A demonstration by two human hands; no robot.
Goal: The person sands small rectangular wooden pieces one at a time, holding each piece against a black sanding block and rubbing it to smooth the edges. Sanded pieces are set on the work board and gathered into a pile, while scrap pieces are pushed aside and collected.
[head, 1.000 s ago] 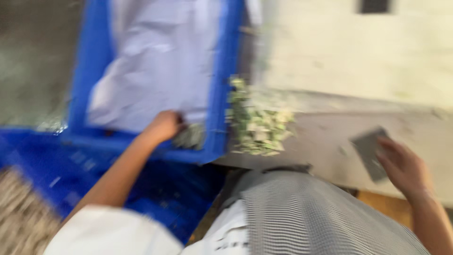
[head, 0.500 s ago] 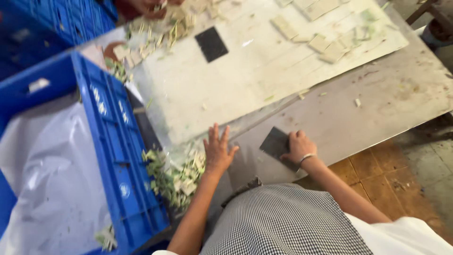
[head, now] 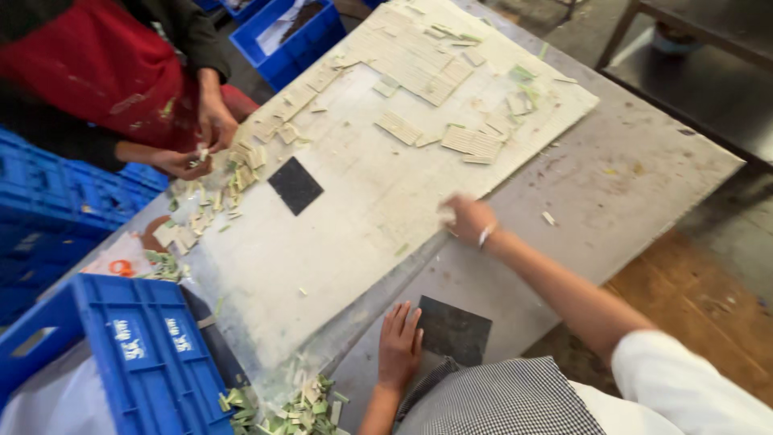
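Reaching out over the pale board [head: 346, 242], the right hand [head: 469, 219] sits at the board's near edge; it's blurred, so I can't tell whether its fingers are spread or pinching anything. Left hand [head: 400, 345] lies flat, fingers spread, on the grey table [head: 644, 177] just below the board's near edge, touching the dark square tile [head: 453, 329] beside it. A second dark tile [head: 295, 184] lies on the board toward its left side. Pale strips [head: 471, 142] lie in small rafts across the board's far end, with loose green-white offcuts [head: 290, 411] piled off its near-left corner next to the blue crate [head: 137, 354]. Looks like a sweep/clear step on the board surface. Next move needs the right hand flat and low on the board. A co-worker's hands [head: 205, 137] work scraps at the board's left edge.
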